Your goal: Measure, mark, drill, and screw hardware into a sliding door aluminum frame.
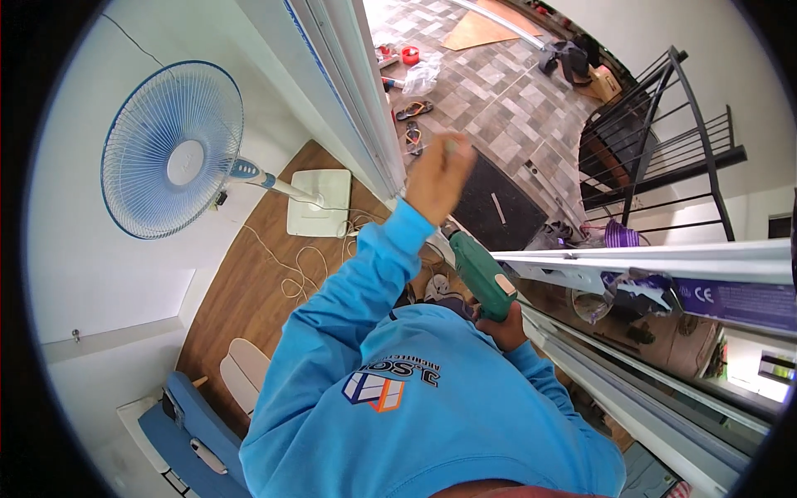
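Note:
My left hand [440, 178] is raised in front of me beside the vertical white frame [365, 124], its fingers bent together and blurred; what they hold, if anything, I cannot make out. My right hand [501, 326] grips a green power drill [477, 274] by its lower end, the chuck pointing away from me, below and right of my left hand. Right of the drill runs a white window or door frame [639, 253] with torn purple protective film [722, 299] on it.
A standing fan [141, 141] with loose cords is at left over the wood floor. Beyond the threshold lie a black mat [490, 216], sandals [415, 110], a plastic bag [419, 79] and tools on tiles. A black railing [681, 124] borders stairs. A blue padded board [166, 427] leans lower left.

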Demonstrator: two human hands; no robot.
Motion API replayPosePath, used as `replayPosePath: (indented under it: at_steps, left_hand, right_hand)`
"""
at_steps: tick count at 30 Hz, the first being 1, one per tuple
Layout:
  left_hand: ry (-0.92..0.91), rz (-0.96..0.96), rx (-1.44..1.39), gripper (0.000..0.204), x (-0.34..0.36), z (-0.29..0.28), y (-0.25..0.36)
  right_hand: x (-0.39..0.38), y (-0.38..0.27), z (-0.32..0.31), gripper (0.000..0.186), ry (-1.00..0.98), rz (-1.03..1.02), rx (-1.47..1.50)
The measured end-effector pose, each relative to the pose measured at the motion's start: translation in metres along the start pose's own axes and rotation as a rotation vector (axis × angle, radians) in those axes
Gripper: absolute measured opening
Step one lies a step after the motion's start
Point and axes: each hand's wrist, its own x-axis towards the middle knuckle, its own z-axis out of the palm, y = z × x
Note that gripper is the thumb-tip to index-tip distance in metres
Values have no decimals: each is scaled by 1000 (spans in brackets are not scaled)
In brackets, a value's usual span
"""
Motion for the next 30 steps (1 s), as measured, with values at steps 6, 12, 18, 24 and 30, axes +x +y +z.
replayPosePath:
  at_steps: [6, 12, 18, 24, 30]
  left_hand:
    - [-592, 660, 254, 29, -91, 51, -1]
    - [-874, 686, 771, 41, -115, 66, -22]
    - [-1031, 556, 1044, 47, -129, 73, -21]
    - [-882, 346, 680, 42, -107, 48, 15]
    - [-118, 163, 295, 20, -51, -38, 14]
  right_hand:
    - [18, 7, 2, 44, 16, -92, -242]
    - [10, 21, -3, 46, 28, -473, -651]
    - [-5, 27, -4, 50, 25, -344, -651]
    - [8, 27, 3, 56, -84, -180, -245]
    - [21, -15, 5, 58, -145, -21, 135]
